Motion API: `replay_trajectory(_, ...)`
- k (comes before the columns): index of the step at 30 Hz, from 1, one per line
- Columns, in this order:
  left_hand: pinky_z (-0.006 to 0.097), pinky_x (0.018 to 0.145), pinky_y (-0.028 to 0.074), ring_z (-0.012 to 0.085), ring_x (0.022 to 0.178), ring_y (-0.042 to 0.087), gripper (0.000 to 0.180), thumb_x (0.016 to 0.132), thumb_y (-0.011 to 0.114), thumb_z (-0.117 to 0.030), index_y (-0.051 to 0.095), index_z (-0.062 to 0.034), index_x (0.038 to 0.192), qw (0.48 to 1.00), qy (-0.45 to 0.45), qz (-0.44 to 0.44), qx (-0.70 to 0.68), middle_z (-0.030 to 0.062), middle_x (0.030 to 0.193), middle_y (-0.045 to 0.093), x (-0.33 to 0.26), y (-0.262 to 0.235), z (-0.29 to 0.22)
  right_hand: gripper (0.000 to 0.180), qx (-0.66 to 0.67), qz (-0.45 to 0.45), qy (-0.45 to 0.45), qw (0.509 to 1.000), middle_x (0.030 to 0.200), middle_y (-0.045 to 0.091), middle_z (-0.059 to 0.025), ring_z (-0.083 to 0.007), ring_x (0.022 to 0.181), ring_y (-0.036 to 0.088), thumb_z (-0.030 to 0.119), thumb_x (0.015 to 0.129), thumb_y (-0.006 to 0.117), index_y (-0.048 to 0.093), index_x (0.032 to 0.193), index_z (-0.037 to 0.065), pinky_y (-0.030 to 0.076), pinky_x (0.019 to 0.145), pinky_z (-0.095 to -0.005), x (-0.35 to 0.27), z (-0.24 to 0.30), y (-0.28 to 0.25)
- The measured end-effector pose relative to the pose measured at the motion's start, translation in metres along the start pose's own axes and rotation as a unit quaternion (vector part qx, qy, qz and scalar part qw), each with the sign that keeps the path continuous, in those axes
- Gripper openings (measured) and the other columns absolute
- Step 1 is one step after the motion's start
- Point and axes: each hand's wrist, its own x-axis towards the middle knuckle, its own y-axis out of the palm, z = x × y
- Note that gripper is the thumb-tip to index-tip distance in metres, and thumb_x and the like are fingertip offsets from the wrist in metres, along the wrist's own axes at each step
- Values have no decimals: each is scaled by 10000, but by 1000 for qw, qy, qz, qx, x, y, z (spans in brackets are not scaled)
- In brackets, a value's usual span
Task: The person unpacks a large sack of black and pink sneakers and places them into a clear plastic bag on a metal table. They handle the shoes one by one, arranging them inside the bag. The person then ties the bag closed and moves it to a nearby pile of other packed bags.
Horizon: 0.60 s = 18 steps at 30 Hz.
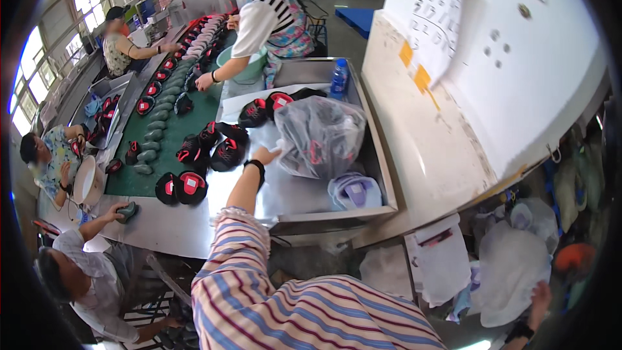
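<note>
Factory counter point(304, 191) of bare metal carried black-and-red shoe parts point(227, 153); my left hand point(264, 155) touched a clear plastic bag point(319, 136) lying just right of it, fingers' spread unclear. My right hand point(540, 299) rested against a white bag point(512, 266) below, grip unclear.

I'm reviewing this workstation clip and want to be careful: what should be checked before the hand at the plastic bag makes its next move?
1. Left hand on the clear plastic bag of dark shoe parts: ok, it touches the bag's left edge; a closed grip cannot be told.
2. Bag resting fully on the shiny metal tray: ok.
3. Black-and-red shoe uppers apart from the hand: ok, just to its left.
4. Blue plastic bottle upright, away from the bag: ok, it stands behind it.
5. Right hand free: cannot tell; it is low at the picture's edge beside white bags.
6. Co-worker's hand out of the way: ok, far up the green belt.
</note>
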Motion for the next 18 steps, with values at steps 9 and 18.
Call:
replay_trajectory(9, 357, 515, 506, 231, 723, 612, 232, 824, 466, -139, 525, 11, 991, 881, -16, -99, -462, 106, 762, 565, 2, 56, -57, 141, -112, 122, -373, 913, 845, 610, -121, -216, 803, 596, 72, 814, 526, 601, 901, -11, 463, 759, -311, -37, 365, 280)
replay_trajectory(18, 465, 639, 414, 398, 754, 540, 62, 778, 483, -46, 448, -19, 821, 852, 423, -226, -209, 225, 753, 528, -143, -105, -103, 255, -120, 410, -578, 695, 1025, 580, -115, -292, 948, 547, 84, 748, 582, 576, 1000, 41, 450, 809, -364, -25, 421, 498)
